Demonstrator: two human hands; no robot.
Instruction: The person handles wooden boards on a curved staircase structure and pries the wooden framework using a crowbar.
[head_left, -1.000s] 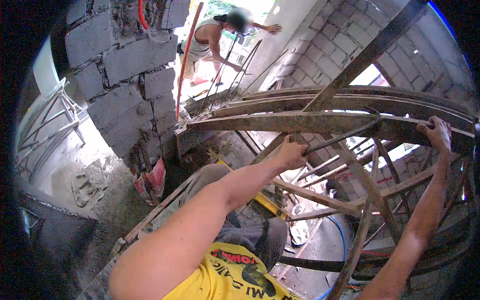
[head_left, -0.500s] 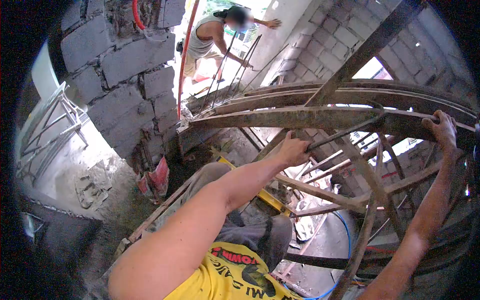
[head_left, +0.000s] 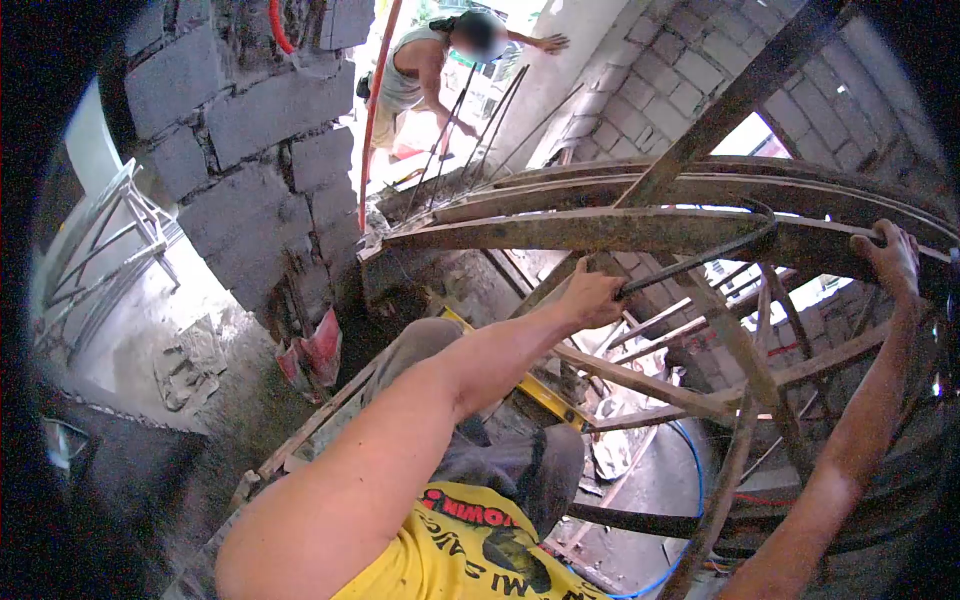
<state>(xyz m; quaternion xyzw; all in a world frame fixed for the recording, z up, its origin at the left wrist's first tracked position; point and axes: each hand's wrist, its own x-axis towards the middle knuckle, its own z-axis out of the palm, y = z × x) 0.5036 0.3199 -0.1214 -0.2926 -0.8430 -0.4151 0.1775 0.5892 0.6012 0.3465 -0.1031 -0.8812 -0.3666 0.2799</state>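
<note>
My left hand (head_left: 595, 297) is closed round the near end of a dark crowbar (head_left: 690, 264). The bar slants up to the right, and its curved end hooks over a long wooden beam (head_left: 520, 230). Farther right along that beam, my right hand (head_left: 890, 255) grips the timber with its fingers over the top edge. Behind it run more parallel beams (head_left: 600, 187). A diagonal post (head_left: 710, 120) crosses them. Under my left forearm lies a yellow spirit level (head_left: 550, 402), partly hidden.
Another person (head_left: 420, 75) leans by the opening at the back, one hand on the wall. Steel rebars (head_left: 495, 125) stick up near them. A block wall (head_left: 260, 130) rises at left. Crossed wooden braces (head_left: 740, 350) and a blue hose (head_left: 697, 470) lie below the beams.
The view has shifted very slightly. The other person's lower hand has moved a little left, away from the rebars. My hands keep their holds on the crowbar and the beam.
</note>
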